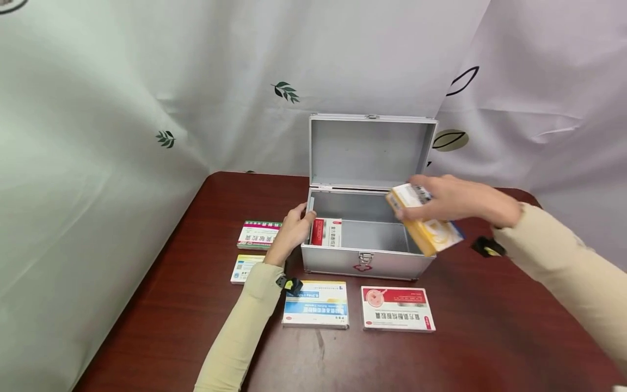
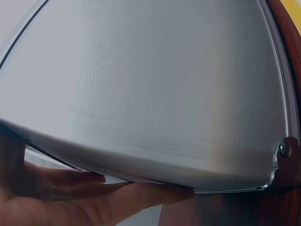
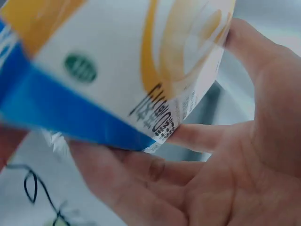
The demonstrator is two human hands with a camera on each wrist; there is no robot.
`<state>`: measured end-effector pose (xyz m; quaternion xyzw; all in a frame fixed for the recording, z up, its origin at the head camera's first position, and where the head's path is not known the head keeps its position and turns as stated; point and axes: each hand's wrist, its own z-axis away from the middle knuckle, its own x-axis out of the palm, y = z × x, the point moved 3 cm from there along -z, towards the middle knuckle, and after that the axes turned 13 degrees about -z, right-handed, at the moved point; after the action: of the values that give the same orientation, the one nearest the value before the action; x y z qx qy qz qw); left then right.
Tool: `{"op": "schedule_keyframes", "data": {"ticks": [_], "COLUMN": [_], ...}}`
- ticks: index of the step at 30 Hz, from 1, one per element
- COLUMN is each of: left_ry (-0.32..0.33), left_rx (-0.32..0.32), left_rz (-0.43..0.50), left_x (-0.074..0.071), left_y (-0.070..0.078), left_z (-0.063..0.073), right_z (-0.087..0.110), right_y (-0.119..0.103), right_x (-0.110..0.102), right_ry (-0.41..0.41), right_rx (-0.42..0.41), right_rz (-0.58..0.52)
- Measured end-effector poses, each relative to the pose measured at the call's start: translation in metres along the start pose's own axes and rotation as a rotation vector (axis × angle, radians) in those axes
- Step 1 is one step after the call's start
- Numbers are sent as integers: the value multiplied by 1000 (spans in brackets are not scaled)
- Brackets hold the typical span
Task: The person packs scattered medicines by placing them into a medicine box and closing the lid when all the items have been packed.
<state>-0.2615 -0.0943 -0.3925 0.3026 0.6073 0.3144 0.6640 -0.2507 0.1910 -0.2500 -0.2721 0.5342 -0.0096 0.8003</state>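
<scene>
A silver metal first-aid case [image 1: 392, 264] stands with its lid raised. My left hand [image 1: 293, 231] grips the upper edge of its left wall; in the left wrist view the fingers [image 2: 136, 197] lie along that wall. Over the right end of the case, my right hand [image 1: 453, 200] holds a yellow and white medicine box [image 1: 426, 231], tilted, between thumb and fingers. Its white face with a blue edge and a small green oval shows in the right wrist view. Inside the case, at the left, lies a red and white medicine box [image 1: 327, 233].
In front of the case lie a blue and white medicine box [image 1: 315, 307] and a red and white one [image 1: 398, 310]. Left of it are a green and pink box [image 1: 254, 234] and a yellow-edged one [image 1: 243, 267], partly behind my left arm. A patterned curtain [image 1: 235, 109] hangs behind the table.
</scene>
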Motion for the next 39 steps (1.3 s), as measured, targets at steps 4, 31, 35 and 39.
{"op": "schedule_keyframes", "data": {"ticks": [4, 31, 35, 39], "left_ry": [-5, 28, 27, 29], "left_rx": [4, -1, -4, -5], "left_rz": [10, -51, -53, -47], "left_x": [0, -1, 0, -1], "left_y": [-1, -3, -3, -2], "left_z": [0, 0, 0, 1], "right_z": [-36, -125, -130, -133], "right_y": [-19, -34, -32, -32], "right_x": [16, 109, 117, 124], "right_ry": [-118, -352, -358, -362], "right_rx": [74, 335, 301, 276], "right_rz": [-65, -41, 27, 54]}}
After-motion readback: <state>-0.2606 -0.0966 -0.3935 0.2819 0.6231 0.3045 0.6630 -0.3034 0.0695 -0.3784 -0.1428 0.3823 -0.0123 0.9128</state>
